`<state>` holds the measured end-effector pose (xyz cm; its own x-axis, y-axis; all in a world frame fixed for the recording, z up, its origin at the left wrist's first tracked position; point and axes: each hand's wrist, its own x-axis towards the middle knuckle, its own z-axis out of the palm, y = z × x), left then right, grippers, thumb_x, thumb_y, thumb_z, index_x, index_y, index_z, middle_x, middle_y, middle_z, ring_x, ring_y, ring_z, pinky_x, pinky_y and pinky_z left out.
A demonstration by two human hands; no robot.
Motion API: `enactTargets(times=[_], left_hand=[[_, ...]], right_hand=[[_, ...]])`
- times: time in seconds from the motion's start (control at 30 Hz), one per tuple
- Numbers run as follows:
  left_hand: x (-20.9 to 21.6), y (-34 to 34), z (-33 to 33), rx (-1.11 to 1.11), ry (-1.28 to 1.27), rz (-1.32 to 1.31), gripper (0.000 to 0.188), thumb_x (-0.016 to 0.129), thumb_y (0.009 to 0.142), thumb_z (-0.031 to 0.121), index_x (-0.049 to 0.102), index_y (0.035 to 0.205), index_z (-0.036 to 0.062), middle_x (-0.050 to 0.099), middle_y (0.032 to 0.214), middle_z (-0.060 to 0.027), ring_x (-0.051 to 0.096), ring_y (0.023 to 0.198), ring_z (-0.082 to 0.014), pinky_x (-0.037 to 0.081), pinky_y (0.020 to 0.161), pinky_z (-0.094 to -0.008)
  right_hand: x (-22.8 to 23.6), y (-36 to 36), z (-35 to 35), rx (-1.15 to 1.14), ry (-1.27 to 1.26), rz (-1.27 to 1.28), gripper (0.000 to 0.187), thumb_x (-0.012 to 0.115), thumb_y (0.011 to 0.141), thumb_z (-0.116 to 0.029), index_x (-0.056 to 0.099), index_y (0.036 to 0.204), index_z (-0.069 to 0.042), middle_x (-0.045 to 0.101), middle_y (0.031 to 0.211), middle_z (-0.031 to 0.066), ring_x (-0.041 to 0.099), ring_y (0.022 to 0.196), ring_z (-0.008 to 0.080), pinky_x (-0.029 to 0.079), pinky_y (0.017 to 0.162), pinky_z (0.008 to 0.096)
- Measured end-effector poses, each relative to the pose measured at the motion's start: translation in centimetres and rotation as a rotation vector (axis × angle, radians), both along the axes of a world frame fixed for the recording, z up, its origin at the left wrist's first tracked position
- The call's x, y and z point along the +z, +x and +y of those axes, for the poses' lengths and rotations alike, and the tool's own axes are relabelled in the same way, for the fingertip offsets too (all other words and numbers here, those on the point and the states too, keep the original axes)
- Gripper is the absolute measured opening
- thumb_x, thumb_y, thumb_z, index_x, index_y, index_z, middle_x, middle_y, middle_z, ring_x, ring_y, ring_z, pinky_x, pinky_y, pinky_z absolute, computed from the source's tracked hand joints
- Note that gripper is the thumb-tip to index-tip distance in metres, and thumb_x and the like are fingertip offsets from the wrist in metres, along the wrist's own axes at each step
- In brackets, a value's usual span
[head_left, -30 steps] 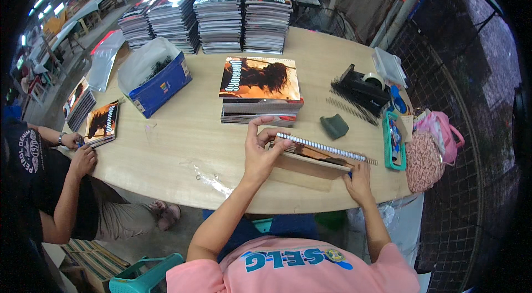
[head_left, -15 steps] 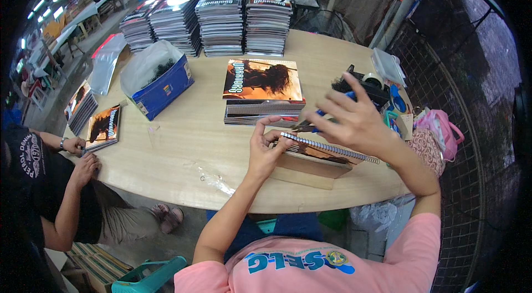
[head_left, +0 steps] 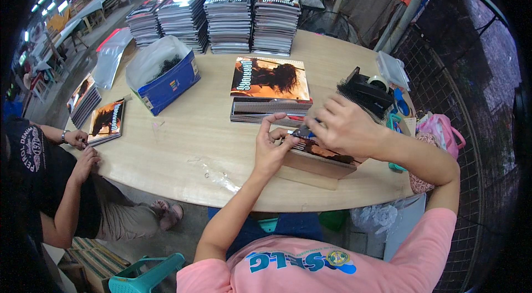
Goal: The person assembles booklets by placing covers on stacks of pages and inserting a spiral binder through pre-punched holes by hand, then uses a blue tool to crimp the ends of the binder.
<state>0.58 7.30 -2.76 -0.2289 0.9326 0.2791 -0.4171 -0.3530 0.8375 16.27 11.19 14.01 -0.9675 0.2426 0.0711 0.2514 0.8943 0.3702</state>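
A spiral-bound notebook [head_left: 327, 152] with an orange and dark cover stands on edge close in front of me, against a pale brown board block. My left hand [head_left: 272, 148] pinches its left corner between thumb and fingers, at the end of the binding. My right hand [head_left: 349, 129] is wrapped around pliers [head_left: 303, 132] with blue handles, their dark jaws down at that same corner, near my left fingertips. The right hand hides most of the coil and part of the handles. Just beyond lies a small stack of matching notebooks [head_left: 270, 78].
Tall notebook stacks [head_left: 229, 19] line the table's far side. A blue box [head_left: 172, 88] with black coils stands left of centre. A tape dispenser [head_left: 374, 91] and black coils sit at right. Another person's hands [head_left: 83, 157] are by a notebook [head_left: 106, 121] at left.
My right hand has come down and left with the pliers, bringing their jaws onto the notebook's corner. It now covers most of the coil. My left hand keeps its pinch.
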Motion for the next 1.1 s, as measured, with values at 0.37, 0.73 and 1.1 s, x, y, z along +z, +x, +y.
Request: enactTargets(times=[0.37, 0.73, 1.1], left_hand=[[5.8, 1.1, -1.3, 0.381, 0.557, 1.482, 0.043, 0.067, 0.072, 0.016, 0.059, 0.114, 0.0125, 0.063, 0.103, -0.0039, 0.062, 0.088, -0.0216, 0.046, 0.079, -0.0397], [-0.9, -35.3, -16.2, 1.274, -0.868, 1.137, 0.03, 0.052, 0.094, 0.032, 0.067, 0.11, 0.0121, 0.07, 0.097, -0.0151, 0.066, 0.089, -0.0317, 0.049, 0.078, -0.0404], [1.1, -23.0, -1.7, 0.773, -0.157, 0.941, 0.038, 0.069, 0.085, 0.024, 0.063, 0.115, 0.0008, 0.064, 0.109, -0.0151, 0.064, 0.094, -0.0234, 0.05, 0.082, -0.0331]], right_hand=[[-0.5, 9.0, -0.7, -0.498, -0.256, 0.852, 0.037, 0.07, 0.076, -0.008, 0.066, 0.112, -0.003, 0.064, 0.098, 0.0142, 0.061, 0.091, 0.0258, 0.047, 0.084, 0.033], [-14.1, 20.2, -4.5, -0.931, -0.403, 0.921, 0.032, 0.068, 0.078, -0.008, 0.066, 0.109, -0.001, 0.059, 0.094, 0.0139, 0.058, 0.091, 0.0266, 0.045, 0.084, 0.0338], [-20.4, 17.7, -4.9, -0.881, -0.311, 0.74, 0.042, 0.073, 0.073, -0.018, 0.066, 0.113, -0.006, 0.052, 0.113, 0.0175, 0.046, 0.109, 0.0339, 0.039, 0.095, 0.0418]])
